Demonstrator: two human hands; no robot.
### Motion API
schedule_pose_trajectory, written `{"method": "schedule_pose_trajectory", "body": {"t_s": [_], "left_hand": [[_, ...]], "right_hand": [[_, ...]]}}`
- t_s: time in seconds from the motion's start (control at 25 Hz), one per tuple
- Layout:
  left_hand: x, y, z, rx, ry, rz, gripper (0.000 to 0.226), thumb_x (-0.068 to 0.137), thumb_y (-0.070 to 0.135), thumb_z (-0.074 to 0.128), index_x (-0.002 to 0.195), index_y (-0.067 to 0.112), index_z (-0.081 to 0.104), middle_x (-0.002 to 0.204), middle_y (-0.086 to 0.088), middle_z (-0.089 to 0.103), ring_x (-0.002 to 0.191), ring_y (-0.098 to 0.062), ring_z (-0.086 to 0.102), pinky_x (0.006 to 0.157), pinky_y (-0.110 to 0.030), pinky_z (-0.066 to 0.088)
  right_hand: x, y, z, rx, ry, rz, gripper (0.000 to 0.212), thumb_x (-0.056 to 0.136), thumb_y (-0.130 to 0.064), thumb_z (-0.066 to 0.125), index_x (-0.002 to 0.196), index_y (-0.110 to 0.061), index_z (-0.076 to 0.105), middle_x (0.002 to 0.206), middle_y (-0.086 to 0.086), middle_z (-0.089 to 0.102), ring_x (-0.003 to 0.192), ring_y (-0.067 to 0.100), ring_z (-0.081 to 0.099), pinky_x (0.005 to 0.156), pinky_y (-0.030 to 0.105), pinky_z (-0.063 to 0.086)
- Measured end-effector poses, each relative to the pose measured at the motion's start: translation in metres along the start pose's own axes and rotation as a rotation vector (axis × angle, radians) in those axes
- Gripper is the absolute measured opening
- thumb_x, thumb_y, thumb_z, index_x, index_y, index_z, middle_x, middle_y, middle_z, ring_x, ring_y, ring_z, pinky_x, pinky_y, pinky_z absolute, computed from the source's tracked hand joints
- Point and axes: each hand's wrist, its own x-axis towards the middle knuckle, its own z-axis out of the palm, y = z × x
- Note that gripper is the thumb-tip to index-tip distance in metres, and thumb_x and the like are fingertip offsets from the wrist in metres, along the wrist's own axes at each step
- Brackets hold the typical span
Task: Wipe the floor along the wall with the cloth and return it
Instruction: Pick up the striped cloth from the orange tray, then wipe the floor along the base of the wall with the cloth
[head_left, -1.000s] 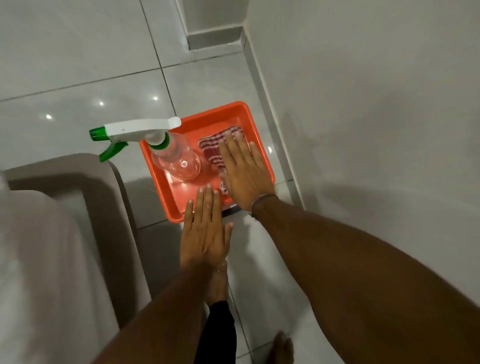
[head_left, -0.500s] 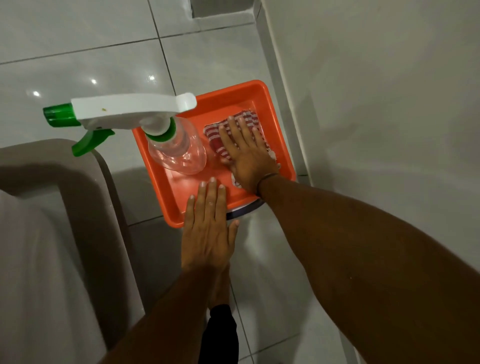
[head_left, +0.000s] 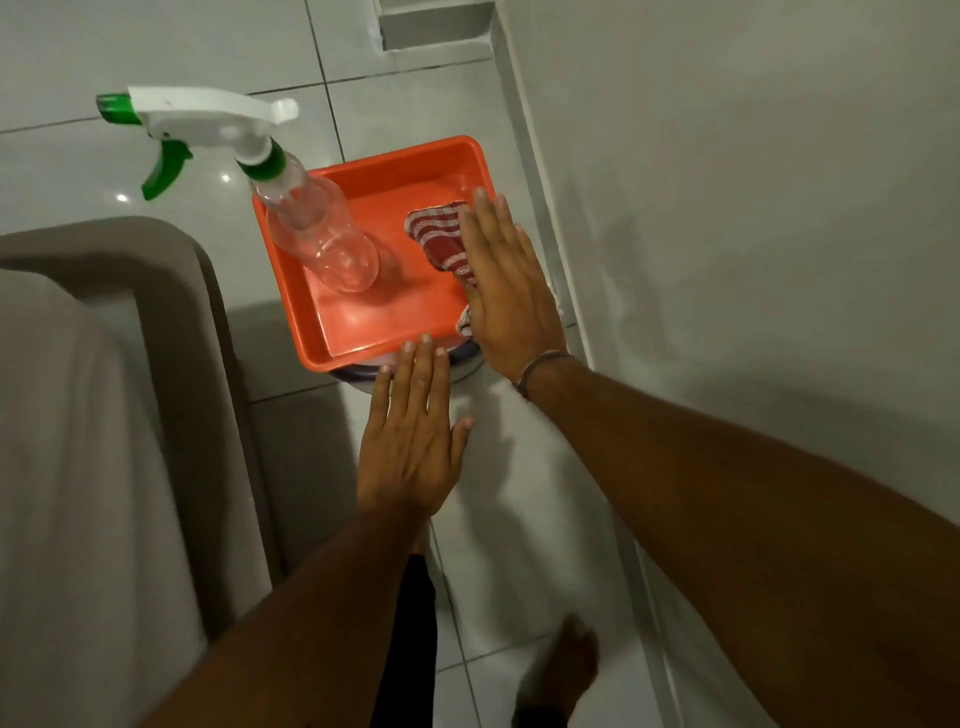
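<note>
Shifted toward the tray's (head_left: 291, 291) right rim since half a second ago, the cloth (head_left: 439, 236) lies mid-frame under your flat, unclenched right hand (head_left: 506, 291) (likely gathering it), left hand (head_left: 410, 441) spread empty below.

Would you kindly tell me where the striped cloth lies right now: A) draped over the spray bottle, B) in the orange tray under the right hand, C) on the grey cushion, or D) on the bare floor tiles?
B: the striped cloth lies inside the orange tray, beside the spray bottle, with the right hand flat over it.
</note>
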Motion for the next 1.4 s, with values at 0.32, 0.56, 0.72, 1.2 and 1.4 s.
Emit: {"method": "schedule_pose_trajectory", "body": {"t_s": [0.32, 0.56, 0.72, 1.2, 1.4], "left_hand": [[-0.107, 0.097, 0.069, 0.004, -0.141, -0.100, 0.082, 0.109, 0.061, 0.005, 0.172, 0.010, -0.009, 0.181, -0.014, -0.017, 0.168, -0.031, -0.015, 0.138, -0.051, -0.005], [-0.151, 0.112, 0.193, -0.014, -0.181, -0.080, 0.083, 0.110, 0.062, 0.010, 0.172, 0.009, -0.007, 0.183, -0.014, -0.012, 0.169, -0.031, -0.013, 0.137, -0.050, -0.006], [-0.152, 0.102, 0.271, -0.042, -0.175, -0.077, 0.084, 0.110, 0.062, 0.010, 0.172, 0.007, -0.003, 0.183, -0.017, -0.007, 0.170, -0.033, -0.008, 0.138, -0.052, -0.002], [-0.131, 0.075, 0.417, -0.068, -0.029, -0.047, 0.082, 0.110, 0.053, 0.025, 0.174, 0.005, 0.007, 0.184, -0.019, 0.000, 0.171, -0.033, -0.003, 0.137, -0.058, 0.000], [-0.130, 0.072, 0.420, -0.076, -0.023, -0.049, 0.081, 0.110, 0.051, 0.027, 0.174, 0.006, 0.006, 0.184, -0.018, -0.001, 0.171, -0.033, -0.003, 0.137, -0.058, 0.001]], "right_hand": [[-0.202, 0.036, 0.000, -0.010, -0.090, 0.042, 0.092, 0.091, -0.021, 0.078, 0.163, -0.004, 0.022, 0.173, 0.019, 0.022, 0.161, 0.038, 0.014, 0.128, 0.049, 0.011], [-0.306, 0.104, 0.097, -0.054, -0.221, 0.146, 0.087, 0.097, -0.021, 0.072, 0.164, -0.005, 0.019, 0.174, 0.018, 0.018, 0.162, 0.037, 0.011, 0.129, 0.046, 0.008], [-0.327, 0.154, 0.160, -0.165, -0.244, 0.154, 0.099, 0.092, -0.024, 0.079, 0.165, -0.006, 0.014, 0.175, 0.016, 0.013, 0.163, 0.036, 0.007, 0.130, 0.044, 0.004], [-0.357, 0.238, 0.288, -0.386, -0.223, 0.035, 0.070, 0.108, -0.054, 0.030, 0.167, -0.019, 0.016, 0.176, 0.016, 0.011, 0.163, 0.038, 0.007, 0.131, 0.061, 0.009], [-0.352, 0.243, 0.290, -0.348, -0.170, 0.041, 0.066, 0.108, -0.046, 0.037, 0.165, -0.015, 0.024, 0.174, 0.015, 0.021, 0.162, 0.036, 0.014, 0.132, 0.056, 0.010]]}}
